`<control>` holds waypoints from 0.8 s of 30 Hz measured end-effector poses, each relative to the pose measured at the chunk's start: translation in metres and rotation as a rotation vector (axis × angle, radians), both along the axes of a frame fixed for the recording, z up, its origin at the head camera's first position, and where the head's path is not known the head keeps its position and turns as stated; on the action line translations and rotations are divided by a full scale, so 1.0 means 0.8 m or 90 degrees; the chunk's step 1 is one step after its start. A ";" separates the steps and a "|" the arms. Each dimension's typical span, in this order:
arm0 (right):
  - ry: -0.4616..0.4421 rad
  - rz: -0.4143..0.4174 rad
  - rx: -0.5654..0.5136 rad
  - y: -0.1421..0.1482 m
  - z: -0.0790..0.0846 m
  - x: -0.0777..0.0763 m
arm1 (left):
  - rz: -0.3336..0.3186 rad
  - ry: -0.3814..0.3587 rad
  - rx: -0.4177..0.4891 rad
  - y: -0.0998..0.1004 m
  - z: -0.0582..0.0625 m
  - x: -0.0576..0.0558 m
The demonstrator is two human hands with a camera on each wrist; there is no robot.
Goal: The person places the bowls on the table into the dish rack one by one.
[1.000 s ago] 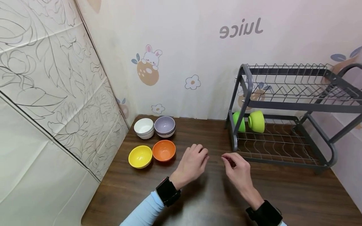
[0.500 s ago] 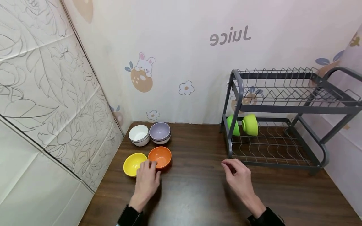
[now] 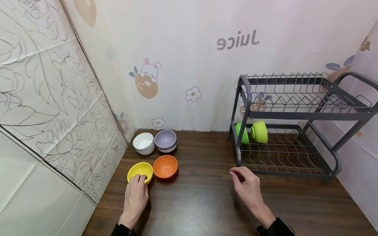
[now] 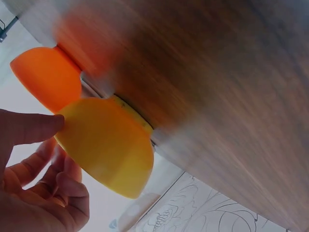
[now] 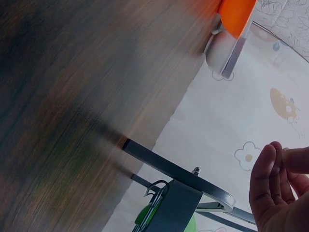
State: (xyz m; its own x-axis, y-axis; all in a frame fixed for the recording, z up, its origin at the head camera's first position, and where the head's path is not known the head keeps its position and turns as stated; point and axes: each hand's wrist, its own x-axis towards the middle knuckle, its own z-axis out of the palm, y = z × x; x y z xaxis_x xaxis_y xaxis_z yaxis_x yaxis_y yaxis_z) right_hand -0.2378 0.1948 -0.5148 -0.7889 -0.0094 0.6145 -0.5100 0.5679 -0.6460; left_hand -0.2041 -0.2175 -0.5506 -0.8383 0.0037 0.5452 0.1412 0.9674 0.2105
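My left hand (image 3: 135,196) is at the near rim of a yellow bowl (image 3: 140,168) standing upright on the table. The left wrist view shows the thumb on the outside of this yellow bowl (image 4: 108,145), with the other fingers on the rim's far side, partly hidden. Just to the right sits an orange bowl (image 3: 165,167), apart from the hand. My right hand (image 3: 247,188) hovers over the table in front of the dish rack, fingers loosely bent and thumb near the fingertips. Nothing shows between the fingers of that right hand (image 5: 282,193).
Behind the yellow and orange bowls stand stacked white bowls (image 3: 143,143) and a purple bowl (image 3: 166,140) stacked on a white one. A two-tier dark dish rack (image 3: 295,115) stands at right, with two green bowls (image 3: 260,132) on edge in its lower tier. Walls border the table (image 3: 200,203).
My left hand has moved left from mid-table, past the orange bowl, to the yellow bowl's rim, and now pinches it. The right hand has stayed nearly in place. The head view has shifted slightly.
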 end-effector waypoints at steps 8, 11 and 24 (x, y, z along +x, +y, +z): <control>0.011 0.011 -0.006 0.001 0.001 0.000 | -0.016 0.014 0.006 0.002 0.002 -0.002; 0.034 0.019 -0.010 0.002 0.000 0.000 | -0.022 0.020 0.011 0.001 0.001 -0.004; 0.013 0.006 -0.025 -0.002 -0.005 0.005 | -0.021 0.018 -0.002 -0.007 0.002 -0.005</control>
